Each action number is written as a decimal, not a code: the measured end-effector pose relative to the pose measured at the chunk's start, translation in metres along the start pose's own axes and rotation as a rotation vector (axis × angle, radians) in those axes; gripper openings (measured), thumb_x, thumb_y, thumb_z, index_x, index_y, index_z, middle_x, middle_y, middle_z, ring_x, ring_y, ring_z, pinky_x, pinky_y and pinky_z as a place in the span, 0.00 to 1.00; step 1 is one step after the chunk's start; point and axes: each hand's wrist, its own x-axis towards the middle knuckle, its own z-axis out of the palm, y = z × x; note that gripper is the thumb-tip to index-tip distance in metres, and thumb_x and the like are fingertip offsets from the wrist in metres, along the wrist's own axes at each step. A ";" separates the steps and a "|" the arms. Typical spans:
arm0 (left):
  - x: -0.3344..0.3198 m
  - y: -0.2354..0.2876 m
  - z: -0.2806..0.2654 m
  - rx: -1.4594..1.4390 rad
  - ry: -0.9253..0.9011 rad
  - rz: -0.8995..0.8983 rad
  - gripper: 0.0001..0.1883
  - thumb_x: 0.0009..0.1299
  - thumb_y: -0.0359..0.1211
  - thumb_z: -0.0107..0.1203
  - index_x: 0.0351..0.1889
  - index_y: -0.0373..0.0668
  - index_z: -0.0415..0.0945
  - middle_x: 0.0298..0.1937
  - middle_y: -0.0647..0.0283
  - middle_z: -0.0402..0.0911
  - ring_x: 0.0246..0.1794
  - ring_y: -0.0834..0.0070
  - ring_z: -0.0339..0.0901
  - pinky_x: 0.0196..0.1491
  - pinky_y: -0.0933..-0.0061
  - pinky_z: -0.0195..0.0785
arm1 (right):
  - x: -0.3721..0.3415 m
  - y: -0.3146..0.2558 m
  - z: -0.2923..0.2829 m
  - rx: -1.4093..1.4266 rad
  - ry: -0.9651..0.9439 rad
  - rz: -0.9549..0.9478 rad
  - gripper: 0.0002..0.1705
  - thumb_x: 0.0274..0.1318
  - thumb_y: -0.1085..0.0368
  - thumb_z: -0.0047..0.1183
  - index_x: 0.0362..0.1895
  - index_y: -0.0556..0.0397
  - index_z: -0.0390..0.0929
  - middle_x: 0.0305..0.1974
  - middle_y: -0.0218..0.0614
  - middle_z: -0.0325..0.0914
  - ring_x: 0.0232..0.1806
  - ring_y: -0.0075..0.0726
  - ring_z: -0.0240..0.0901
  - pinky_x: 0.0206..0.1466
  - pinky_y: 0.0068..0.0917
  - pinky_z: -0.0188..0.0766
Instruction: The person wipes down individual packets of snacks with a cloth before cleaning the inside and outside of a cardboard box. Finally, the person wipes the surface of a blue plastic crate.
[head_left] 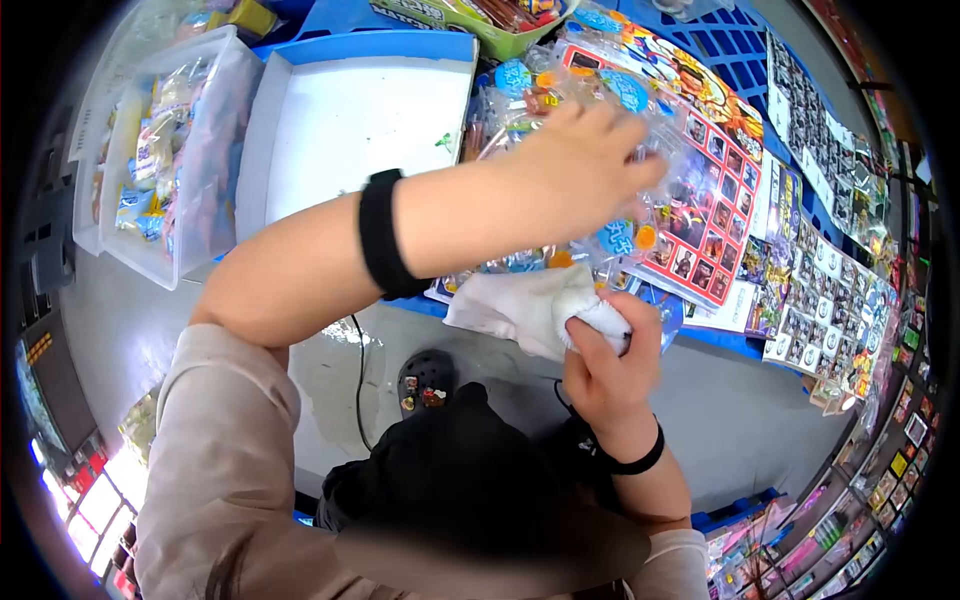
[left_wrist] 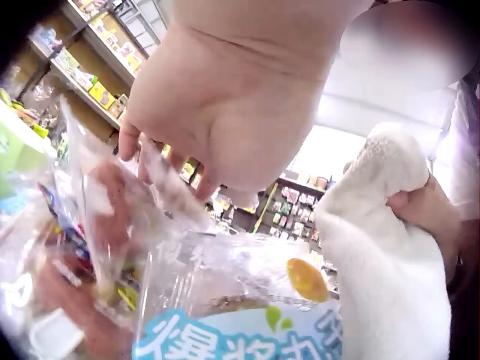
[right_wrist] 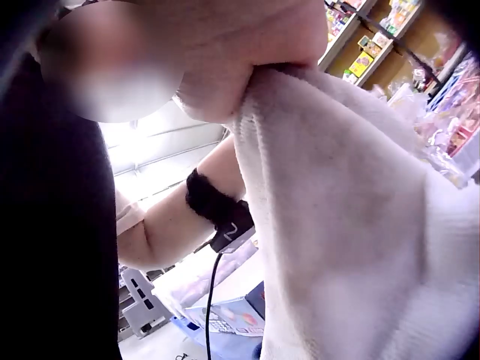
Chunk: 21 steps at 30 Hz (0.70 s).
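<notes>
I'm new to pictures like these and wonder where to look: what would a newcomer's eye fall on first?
Probably the white cloth, gripped by the right fingers near the middle of the head view. Just beyond it, the left fingers hang over a pile of clear packets with blue labels. To the left sits a shallow open box with a white inside.

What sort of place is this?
Probably a small snack or novelty shop: shelves stocked with packaged goods, a clear plastic bin of small packets, and a red-bordered picture sheet.
</notes>
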 end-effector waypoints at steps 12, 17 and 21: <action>-0.088 -0.107 -0.110 0.161 -0.197 -0.346 0.15 0.62 0.38 0.55 0.42 0.39 0.70 0.38 0.57 0.76 0.38 0.60 0.73 0.41 0.67 0.67 | -0.003 0.009 -0.001 -0.024 0.008 0.057 0.21 0.26 0.80 0.51 0.34 0.53 0.77 0.43 0.48 0.68 0.42 0.51 0.67 0.44 0.36 0.65; -0.189 -0.119 -0.105 0.246 -0.656 -0.739 0.20 0.54 0.40 0.60 0.38 0.39 0.68 0.35 0.52 0.75 0.41 0.55 0.73 0.43 0.58 0.65 | 0.006 0.004 0.002 -0.007 0.001 0.033 0.20 0.27 0.80 0.51 0.33 0.54 0.77 0.43 0.48 0.68 0.42 0.50 0.66 0.44 0.36 0.65; -0.214 -0.095 -0.073 0.119 -0.742 -0.903 0.26 0.51 0.42 0.63 0.39 0.34 0.66 0.36 0.47 0.75 0.40 0.54 0.74 0.42 0.59 0.67 | 0.014 0.000 0.006 0.009 -0.002 -0.003 0.20 0.28 0.80 0.51 0.34 0.54 0.77 0.44 0.48 0.68 0.42 0.50 0.66 0.45 0.36 0.65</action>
